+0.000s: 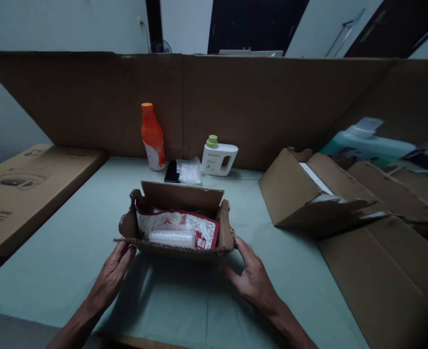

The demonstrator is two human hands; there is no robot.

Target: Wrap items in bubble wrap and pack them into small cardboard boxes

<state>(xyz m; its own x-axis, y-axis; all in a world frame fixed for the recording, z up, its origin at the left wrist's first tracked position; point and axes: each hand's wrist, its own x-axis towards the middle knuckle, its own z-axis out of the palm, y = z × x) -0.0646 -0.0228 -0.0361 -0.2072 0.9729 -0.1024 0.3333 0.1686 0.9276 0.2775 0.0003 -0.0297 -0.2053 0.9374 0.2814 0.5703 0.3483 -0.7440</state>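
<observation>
A small cardboard box [177,250], its top open, is in front of me on the green cloth. Inside lie a red and white printed packet [208,231] and a clear bubble-wrapped item [172,237]. My left hand [114,269] is at the box's left front corner, fingers against its side. On the opposite side, my right hand [252,278] has its fingers at the right wall, with the thumb apart near the front. The two hands hold the box between them. Some fingertips are hidden behind the box, and the right hand is slightly blurred.
Behind the box stand an orange bottle [152,138] and a white jug with a green cap [219,157]. A black phone [172,172] and bubble wrap [190,171] lie between them. Open cartons [290,189] and a teal bottle [370,140] are at right, a flat carton [36,194] at left.
</observation>
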